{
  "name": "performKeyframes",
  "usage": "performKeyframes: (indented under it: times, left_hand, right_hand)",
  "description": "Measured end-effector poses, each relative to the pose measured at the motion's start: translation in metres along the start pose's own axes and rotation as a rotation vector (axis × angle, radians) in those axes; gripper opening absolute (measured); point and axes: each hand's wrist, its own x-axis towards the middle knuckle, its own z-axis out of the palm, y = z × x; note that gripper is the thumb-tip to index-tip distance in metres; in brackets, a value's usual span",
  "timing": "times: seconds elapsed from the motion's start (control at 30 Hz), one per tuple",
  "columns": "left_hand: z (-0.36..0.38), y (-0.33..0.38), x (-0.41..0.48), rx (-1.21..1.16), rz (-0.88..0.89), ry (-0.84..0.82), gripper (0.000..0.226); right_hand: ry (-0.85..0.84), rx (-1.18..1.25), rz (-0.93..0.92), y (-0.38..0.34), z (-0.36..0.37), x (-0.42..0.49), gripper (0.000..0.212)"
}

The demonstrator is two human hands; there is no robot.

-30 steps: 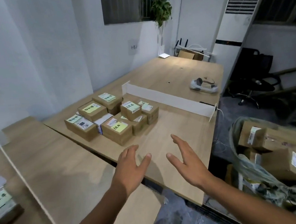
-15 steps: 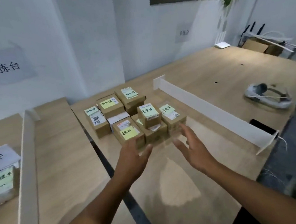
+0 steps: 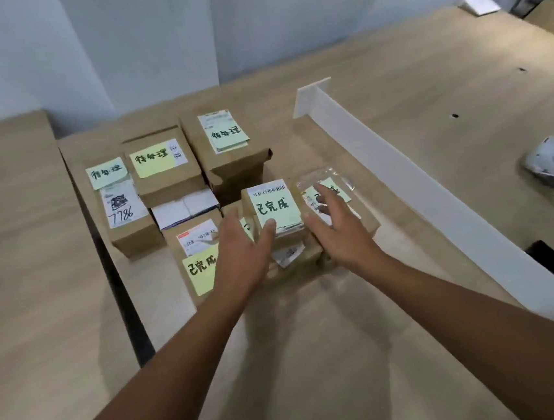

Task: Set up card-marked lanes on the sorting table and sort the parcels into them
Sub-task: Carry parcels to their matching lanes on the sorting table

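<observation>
Left hand (image 3: 239,257) and right hand (image 3: 339,234), grips open, flank the stacked parcel (image 3: 274,210) hemmed by neighbouring boxes (image 3: 164,173).

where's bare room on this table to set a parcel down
Bare wood lies in a strip between the parcel cluster and the white divider, and on the near side in front of the cluster. Beyond the divider the tabletop is mostly bare. Crowded: the cluster itself, boxes packed together, with the left hand and right hand at its front.

Head-worn view, facing down, close over table (image 3: 317,358)
</observation>
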Motion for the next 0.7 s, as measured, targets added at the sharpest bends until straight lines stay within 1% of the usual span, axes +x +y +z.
performKeyframes:
  times: [0.1,0.17,0.33,0.4,0.47,0.57,0.63,0.7]
  left_hand:
    - [0.020,-0.011,0.022,-0.051,-0.019,-0.064,0.060]
    - [0.027,-0.015,0.028,-0.062,-0.045,-0.081,0.061]
    - [0.027,-0.014,0.026,-0.052,-0.052,-0.077,0.060]
    - [0.019,-0.007,0.014,-0.059,-0.030,-0.072,0.060]
    - [0.005,0.003,-0.006,-0.078,0.006,-0.048,0.060]
    - [-0.025,0.021,-0.052,-0.122,0.085,-0.013,0.052]
    - [-0.047,0.033,-0.090,-0.122,0.142,0.026,0.053]
    - [-0.071,0.045,-0.131,-0.128,0.185,0.083,0.053]
  right_hand:
    - [-0.064,0.025,0.014,0.013,0.018,0.026,0.064]
    - [-0.101,0.050,0.024,0.022,0.026,0.030,0.062]
    - [-0.116,0.063,0.006,0.023,0.025,0.025,0.063]
    - [-0.083,0.040,-0.020,0.014,0.018,0.012,0.065]
    - [-0.040,0.047,-0.079,0.000,0.009,-0.006,0.065]
    - [-0.006,0.086,-0.191,-0.027,-0.007,-0.043,0.070]
    - [0.008,0.105,-0.274,-0.047,-0.016,-0.074,0.074]
    - [0.015,0.143,-0.366,-0.068,-0.023,-0.107,0.073]
